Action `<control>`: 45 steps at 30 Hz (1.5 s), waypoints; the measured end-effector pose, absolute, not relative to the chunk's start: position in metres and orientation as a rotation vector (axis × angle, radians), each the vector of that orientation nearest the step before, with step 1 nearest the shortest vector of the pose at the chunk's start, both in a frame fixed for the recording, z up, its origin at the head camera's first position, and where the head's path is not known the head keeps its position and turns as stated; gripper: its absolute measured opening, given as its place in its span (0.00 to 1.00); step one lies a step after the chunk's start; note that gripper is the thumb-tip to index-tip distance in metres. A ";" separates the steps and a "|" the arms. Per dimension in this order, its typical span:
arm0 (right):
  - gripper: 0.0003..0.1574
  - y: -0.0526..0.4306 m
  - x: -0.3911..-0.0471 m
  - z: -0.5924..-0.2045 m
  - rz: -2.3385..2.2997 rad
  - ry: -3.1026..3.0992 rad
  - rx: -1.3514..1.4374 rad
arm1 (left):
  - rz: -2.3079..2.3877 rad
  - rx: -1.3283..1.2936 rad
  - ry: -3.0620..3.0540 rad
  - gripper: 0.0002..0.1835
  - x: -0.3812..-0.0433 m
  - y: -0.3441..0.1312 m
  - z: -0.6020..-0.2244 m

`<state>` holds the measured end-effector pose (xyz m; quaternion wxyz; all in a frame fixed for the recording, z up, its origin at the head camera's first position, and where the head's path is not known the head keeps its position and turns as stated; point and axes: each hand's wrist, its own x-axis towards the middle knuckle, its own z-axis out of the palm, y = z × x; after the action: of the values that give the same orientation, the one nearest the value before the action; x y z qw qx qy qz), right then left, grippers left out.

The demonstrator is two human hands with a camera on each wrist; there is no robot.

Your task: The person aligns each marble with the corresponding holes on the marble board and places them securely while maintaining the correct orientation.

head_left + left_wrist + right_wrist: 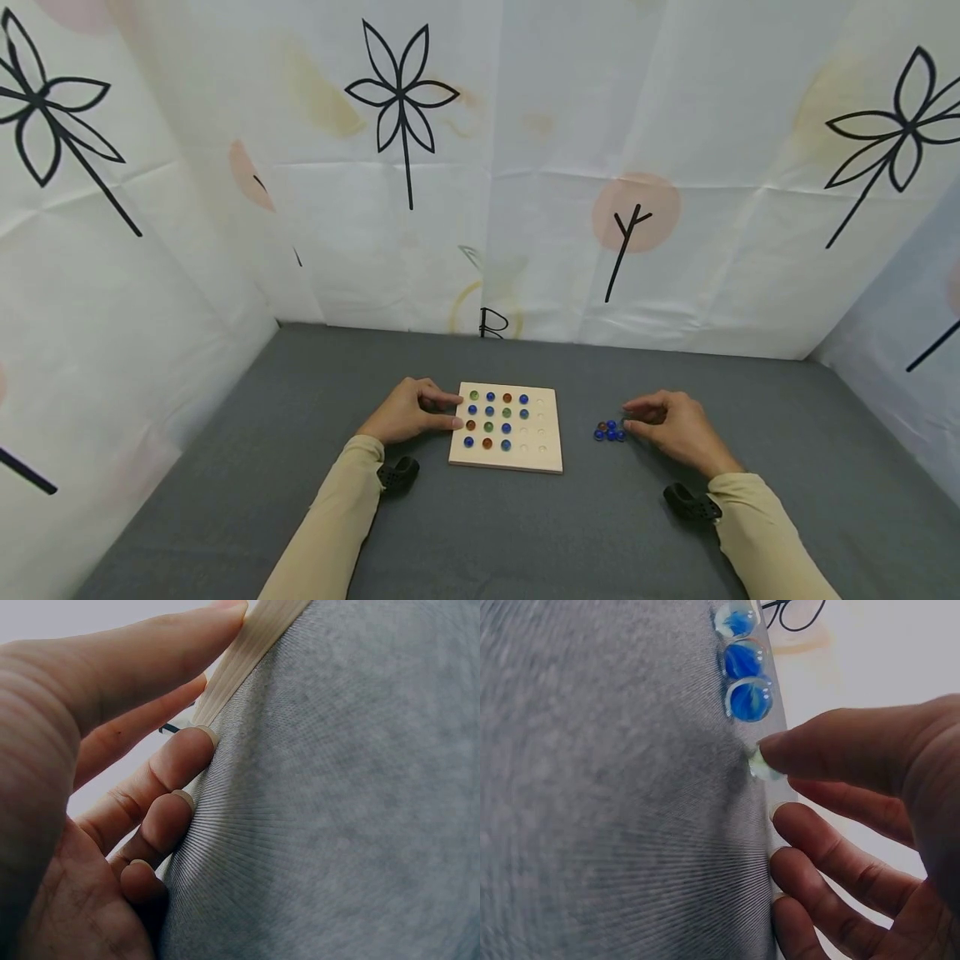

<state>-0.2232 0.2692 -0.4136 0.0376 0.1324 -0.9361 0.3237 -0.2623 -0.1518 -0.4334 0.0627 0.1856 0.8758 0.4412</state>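
Your right hand [678, 429] pinches a pale green marble [765, 768] while your left hand [408, 412] touches the wooden board [506, 461]

The thumb and fingers of your right hand pinch the pale green marble low at the tabletop [562, 533]; the other fingers are bent, their tips close to the surface. Your left thumb and forefinger are spread, their tips touching the board's left edge with a gap between them, and your remaining fingers curl beneath.

Just beside your right fingertips, on the side toward the board, lies a small cluster of loose marbles [611, 435], mostly blue with a brownish one among them. In the right wrist view, blue-swirled marbles stand in a line near your thumb.

The board lies flat between your hands, nearer the left. Blue, green and reddish-brown marbles sit in its hollows: the three left columns are filled, the fourth holds two blue ones in its back rows, and bare hollows show toward the right.

Further out, you wear a black device at each wrist below pale yellow sleeves [330, 525]. Behind the grey tabletop hangs a white backdrop [555, 100] with black flower outlines and soft pink and yellow patches.
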 end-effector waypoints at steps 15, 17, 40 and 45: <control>0.16 0.272 -0.225 -0.416 0.907 -2.915 0.423 | 1.350 0.568 2.627 0.21 -0.262 -0.152 -0.436; 0.16 0.272 -0.225 -0.417 0.896 -2.916 0.424 | 1.349 0.564 2.627 0.21 -0.262 -0.152 -0.436; 0.11 0.272 -0.225 -0.420 0.830 -2.872 0.472 | 1.347 0.539 2.643 0.20 -0.264 -0.152 -0.435; 0.11 0.273 -0.226 -0.420 0.860 -2.880 0.443 | 1.343 0.540 2.645 0.20 -0.264 -0.151 -0.433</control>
<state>-0.2259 0.2730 -0.4196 0.0515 0.1455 -0.9467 0.2828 -0.2638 -0.1511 -0.4328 0.0632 0.1788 0.8754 0.4446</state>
